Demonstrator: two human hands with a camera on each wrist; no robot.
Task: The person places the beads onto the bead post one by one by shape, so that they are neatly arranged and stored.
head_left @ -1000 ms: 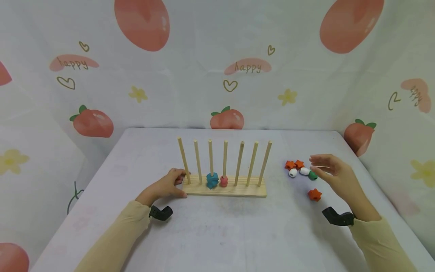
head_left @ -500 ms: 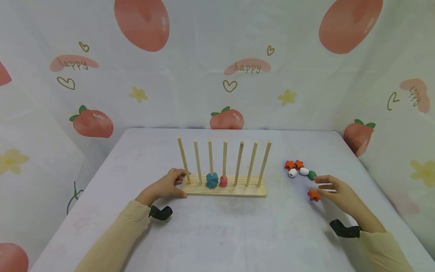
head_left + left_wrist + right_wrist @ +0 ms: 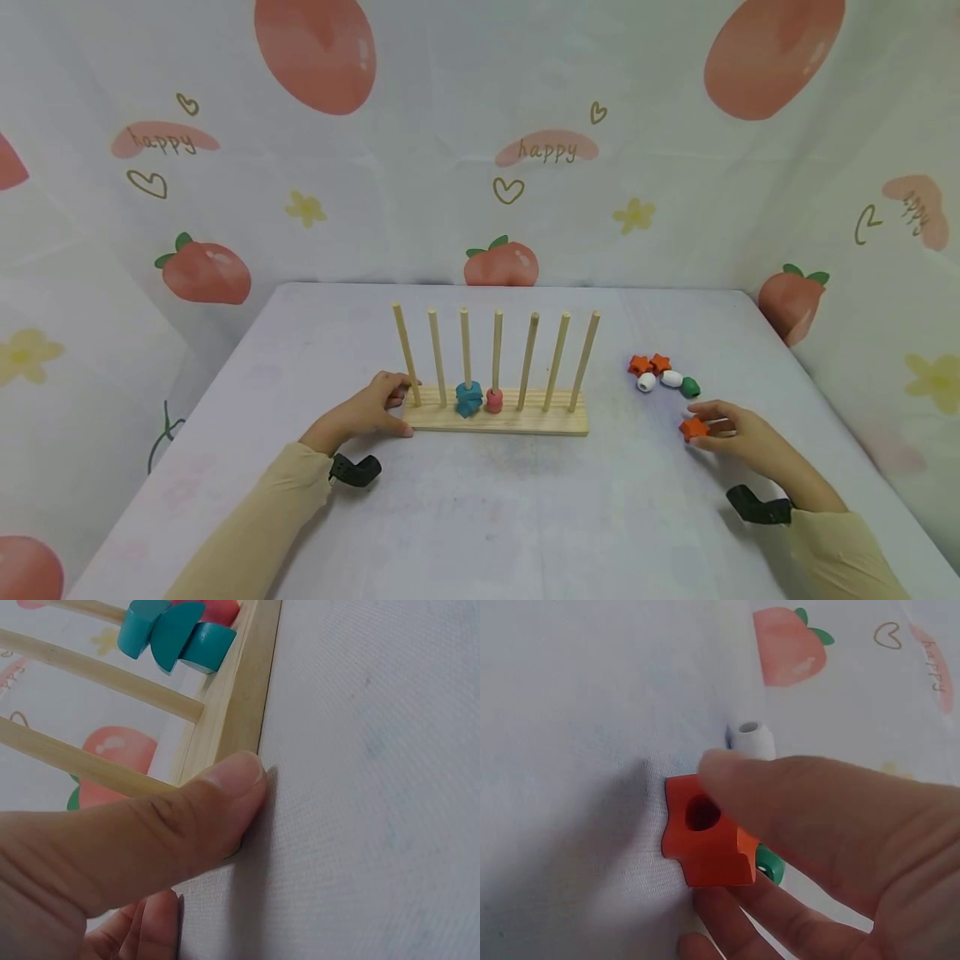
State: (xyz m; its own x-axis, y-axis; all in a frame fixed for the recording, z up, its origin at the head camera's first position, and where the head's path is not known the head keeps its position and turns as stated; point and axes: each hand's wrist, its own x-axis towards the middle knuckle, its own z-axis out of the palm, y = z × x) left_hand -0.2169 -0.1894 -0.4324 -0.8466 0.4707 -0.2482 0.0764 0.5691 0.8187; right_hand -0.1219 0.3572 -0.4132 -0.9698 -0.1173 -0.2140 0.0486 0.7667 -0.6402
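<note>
My left hand [image 3: 371, 407] is gripping the wooden peg rack [image 3: 498, 422]; right of it, my right hand [image 3: 746, 435] is pinching a smooth orange star bead [image 3: 692, 428].

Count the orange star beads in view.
3: the first star bead and second star bead lie side by side behind the white beads; the third star bead is nearer the camera, between thumb and fingers of the right hand.

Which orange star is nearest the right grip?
The frontmost orange star, the one in the right grip; the other two orange stars lie farther back, near the white beads.
</note>
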